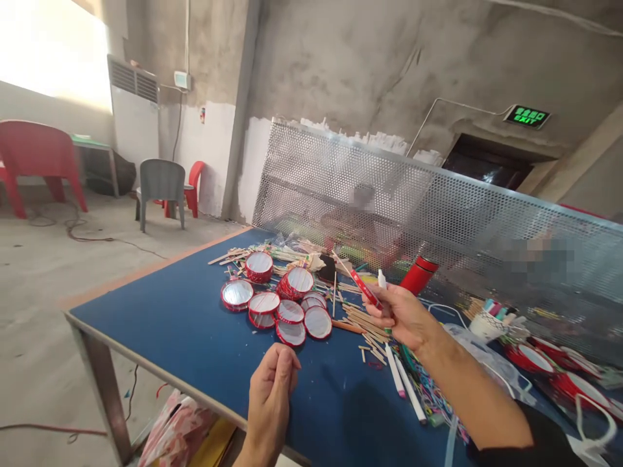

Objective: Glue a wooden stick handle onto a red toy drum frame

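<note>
My right hand (pixel 402 314) is raised over the table, its fingers closed round a slim red object (pixel 366 290) with a thin pale tip pointing up and left. A white marker (pixel 382 279) also rises from behind these fingers. My left hand (pixel 273 383) is a loose fist near the table's front edge; whatever it may hold is hidden. Beyond it lie several round discs with red rims and silvery faces (pixel 291 333), some stacked. Wooden sticks (pixel 367 321) are scattered below the right hand. Two white markers (pixel 409 389) lie beside a tangle of coloured strands (pixel 435 389).
A perforated metal panel (pixel 302 155) borders the far side of the blue table (pixel 170 324). Near it are a red bottle (pixel 419 274) and a patterned cup (pixel 487 324) of markers. Red-rimmed pieces (pixel 535 359) lie at right. Chairs (pixel 162 178) stand on the floor at left.
</note>
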A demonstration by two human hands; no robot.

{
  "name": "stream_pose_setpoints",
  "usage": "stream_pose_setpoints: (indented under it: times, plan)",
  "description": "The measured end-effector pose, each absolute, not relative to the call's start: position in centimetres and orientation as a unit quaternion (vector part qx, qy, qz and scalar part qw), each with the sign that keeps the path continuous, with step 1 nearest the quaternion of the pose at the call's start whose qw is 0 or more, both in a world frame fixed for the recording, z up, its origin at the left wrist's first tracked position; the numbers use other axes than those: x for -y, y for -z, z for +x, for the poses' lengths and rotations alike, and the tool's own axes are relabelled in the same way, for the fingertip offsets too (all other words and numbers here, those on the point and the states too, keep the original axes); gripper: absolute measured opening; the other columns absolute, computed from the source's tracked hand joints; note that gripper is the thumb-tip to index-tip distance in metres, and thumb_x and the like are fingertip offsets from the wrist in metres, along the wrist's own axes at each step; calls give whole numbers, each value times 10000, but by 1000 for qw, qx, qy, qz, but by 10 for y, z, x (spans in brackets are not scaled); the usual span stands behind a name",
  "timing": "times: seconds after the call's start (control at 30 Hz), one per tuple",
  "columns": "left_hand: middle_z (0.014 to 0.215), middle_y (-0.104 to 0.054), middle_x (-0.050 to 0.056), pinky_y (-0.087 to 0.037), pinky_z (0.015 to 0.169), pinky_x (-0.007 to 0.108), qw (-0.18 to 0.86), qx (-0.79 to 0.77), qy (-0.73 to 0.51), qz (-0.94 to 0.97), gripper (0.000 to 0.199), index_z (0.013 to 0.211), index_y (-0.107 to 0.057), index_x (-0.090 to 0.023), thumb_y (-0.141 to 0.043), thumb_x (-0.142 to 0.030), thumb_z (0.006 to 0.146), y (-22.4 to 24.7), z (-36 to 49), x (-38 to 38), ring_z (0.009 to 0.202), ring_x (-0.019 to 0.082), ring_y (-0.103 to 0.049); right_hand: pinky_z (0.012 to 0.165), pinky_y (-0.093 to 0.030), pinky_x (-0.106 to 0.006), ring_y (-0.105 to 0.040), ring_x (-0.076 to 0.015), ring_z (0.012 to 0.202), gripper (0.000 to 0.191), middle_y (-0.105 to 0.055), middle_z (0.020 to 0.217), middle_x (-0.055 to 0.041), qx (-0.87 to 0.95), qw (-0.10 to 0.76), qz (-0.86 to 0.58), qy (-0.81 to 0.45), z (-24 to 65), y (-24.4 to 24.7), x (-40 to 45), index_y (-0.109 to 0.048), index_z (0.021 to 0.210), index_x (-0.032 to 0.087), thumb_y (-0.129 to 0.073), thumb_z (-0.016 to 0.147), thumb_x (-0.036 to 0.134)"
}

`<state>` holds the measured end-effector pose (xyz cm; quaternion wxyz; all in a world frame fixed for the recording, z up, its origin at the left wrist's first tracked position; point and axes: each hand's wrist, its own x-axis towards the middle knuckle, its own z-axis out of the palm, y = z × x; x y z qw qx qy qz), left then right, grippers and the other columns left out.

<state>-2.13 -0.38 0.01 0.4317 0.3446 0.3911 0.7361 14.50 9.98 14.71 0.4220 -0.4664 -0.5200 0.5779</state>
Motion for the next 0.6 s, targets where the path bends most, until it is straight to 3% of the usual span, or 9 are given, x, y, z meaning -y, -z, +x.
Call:
stream_pose_setpoints:
  times: [0.13, 0.2, 0.3, 0.37, 0.43, 0.5, 0.6]
  plan:
    - [526, -309, -74, -239, 447, 204, 431, -399, -730, 350, 547, 635, -525, -194, -529, -706, 826, 1, -21, 5, 479, 93, -253, 333, -181, -135, -398, -32, 402, 261, -502, 554, 64, 535, 429, -474, -552, 121, -160, -126, -544, 774, 162, -766, 752, 298]
    - [531, -307, -73, -240, 450, 204, 443, -406, -717, 355, 562, 626, -524, -194, -535, -726, 808, -1, -21, 6, 481, 93, -254, 351, -269, -133, -437, -38, 433, 202, -537, 619, 57, 538, 416, -492, -544, 107, -158, -138, -577, 866, 144, -689, 861, 312]
    - [532, -310, -69, -254, 469, 211, 444, -411, -702, 376, 573, 622, -523, -197, -519, -740, 807, -3, -20, 7, 493, 99, -269, 552, -517, -219, -602, -89, 648, 226, -636, 894, -6, 532, 391, -521, -541, 82, -149, -149, -600, 1071, 142, -588, 957, 336]
    - [539, -334, -60, -267, 489, 221, 429, -411, -691, 411, 578, 617, -523, -196, -491, -732, 829, -3, -20, 6, 510, 106, -292, 713, -570, -316, -650, -146, 836, 277, -640, 1066, -48, 526, 375, -534, -546, 66, -142, -152, -588, 1161, 154, -588, 957, 341]
    - [545, -362, -51, -273, 505, 231, 409, -410, -674, 460, 577, 609, -521, -195, -454, -709, 863, 0, -19, 4, 518, 110, -312, 764, -572, -352, -653, -171, 907, 301, -633, 1124, -62, 525, 360, -537, -554, 51, -136, -150, -581, 1190, 159, -595, 952, 342]
    - [544, -375, -46, -264, 514, 239, 385, -408, -644, 520, 557, 595, -498, -199, -418, -655, 904, 5, -17, 1, 518, 112, -323, 732, -575, -330, -656, -158, 868, 290, -641, 1093, -56, 529, 344, -531, -566, 37, -130, -144, -586, 1176, 155, -593, 954, 342]
    - [521, -342, -53, -198, 489, 252, 352, -418, -544, 637, 431, 576, -420, -211, -463, -475, 914, 11, -13, -1, 486, 109, -293, 552, -530, -216, -626, -94, 671, 244, -650, 932, -19, 538, 321, -515, -585, 21, -122, -132, -600, 1105, 141, -587, 961, 337]
